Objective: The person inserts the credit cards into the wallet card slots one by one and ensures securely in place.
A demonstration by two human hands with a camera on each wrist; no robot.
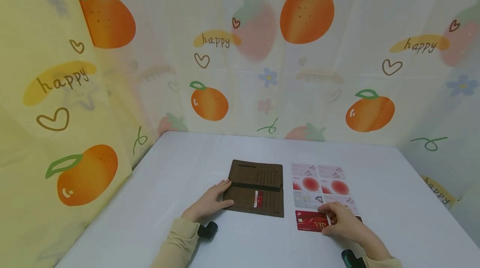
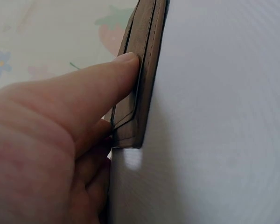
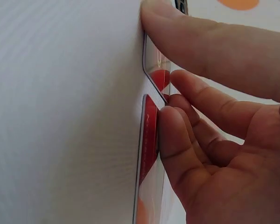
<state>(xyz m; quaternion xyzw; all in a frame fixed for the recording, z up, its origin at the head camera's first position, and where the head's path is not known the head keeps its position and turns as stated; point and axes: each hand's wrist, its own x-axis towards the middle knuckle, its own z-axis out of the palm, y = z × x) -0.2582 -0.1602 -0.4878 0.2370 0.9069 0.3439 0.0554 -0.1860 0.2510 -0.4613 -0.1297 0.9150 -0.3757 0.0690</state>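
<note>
One left hand (image 1: 208, 202), thumb and fingers apart, rests on the left edge of one open brown wallet (image 1: 243, 174); its lower half holds a red-and-white card (image 1: 258, 199). Rightward, six pale cards (image 1: 330, 185) lie in three rows of two; nearer, the right hand (image 1: 343, 224) pinches one red VIP card (image 1: 310, 221) beside another red card (image 3: 151, 126), mostly hidden.

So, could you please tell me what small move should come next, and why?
Probably lift the red VIP card toward the open brown wallet: the right hand pinches it, the left hand holds the wallet's edge, and a red-and-white card shows in its lower half.
</note>
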